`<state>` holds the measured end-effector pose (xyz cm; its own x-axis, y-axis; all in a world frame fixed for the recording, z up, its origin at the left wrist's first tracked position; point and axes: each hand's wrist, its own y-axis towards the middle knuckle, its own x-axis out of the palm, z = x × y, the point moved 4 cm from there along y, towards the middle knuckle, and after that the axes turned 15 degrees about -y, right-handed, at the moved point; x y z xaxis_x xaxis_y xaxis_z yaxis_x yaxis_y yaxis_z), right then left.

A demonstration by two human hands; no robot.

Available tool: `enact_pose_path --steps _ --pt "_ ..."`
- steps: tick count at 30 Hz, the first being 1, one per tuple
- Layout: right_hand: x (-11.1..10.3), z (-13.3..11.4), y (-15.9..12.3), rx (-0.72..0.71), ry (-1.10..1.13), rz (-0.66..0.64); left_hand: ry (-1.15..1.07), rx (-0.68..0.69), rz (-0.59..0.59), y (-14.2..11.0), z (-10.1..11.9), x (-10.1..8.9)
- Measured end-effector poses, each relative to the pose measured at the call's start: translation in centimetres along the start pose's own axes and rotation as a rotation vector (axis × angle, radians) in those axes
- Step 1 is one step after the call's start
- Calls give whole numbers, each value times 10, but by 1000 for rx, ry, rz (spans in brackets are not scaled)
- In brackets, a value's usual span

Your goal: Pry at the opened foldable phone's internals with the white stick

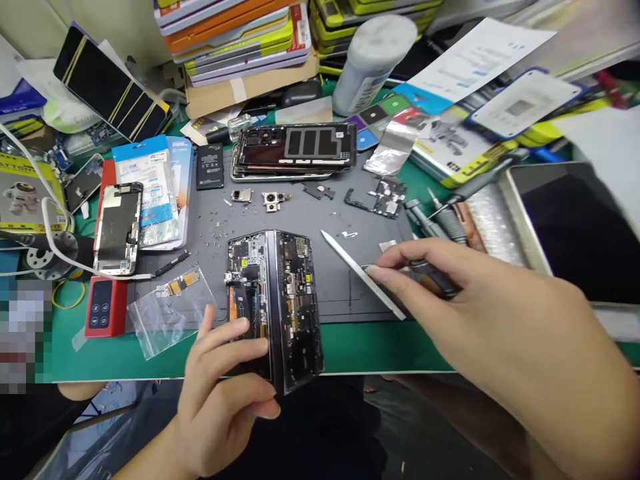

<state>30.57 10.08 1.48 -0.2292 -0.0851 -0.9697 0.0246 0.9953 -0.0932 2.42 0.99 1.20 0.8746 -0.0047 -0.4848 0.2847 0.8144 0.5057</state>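
An opened foldable phone (280,300) with its boards exposed is held half folded over the near edge of the grey work mat (330,220). My left hand (220,393) grips its lower left side, thumb on the inside. My right hand (480,320) reaches over the mat to the right, fingers closed around a dark-handled tool (433,277). A white spudger (360,273) lies on the mat just under its fingertips.
Another opened phone (295,150) lies at the mat's far edge, with small camera parts (273,199) and a board (383,197) near it. A phone frame (119,227), a plastic bag (167,307) and a red device (104,307) lie left. A metal tray (505,207) stands right.
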Motion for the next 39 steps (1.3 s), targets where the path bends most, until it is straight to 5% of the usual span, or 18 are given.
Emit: enact_pose_path --steps 8,16,22,39 --pt "0 6 26 12 -26 5 125 81 -94 56 18 -34" --pt "7 4 43 -162 -4 33 200 98 -367 117 27 -23" --pt "12 -2 36 -257 -95 14 154 83 -403 115 34 -14" --pt "5 3 49 -136 -65 16 142 50 -447 121 30 -10"
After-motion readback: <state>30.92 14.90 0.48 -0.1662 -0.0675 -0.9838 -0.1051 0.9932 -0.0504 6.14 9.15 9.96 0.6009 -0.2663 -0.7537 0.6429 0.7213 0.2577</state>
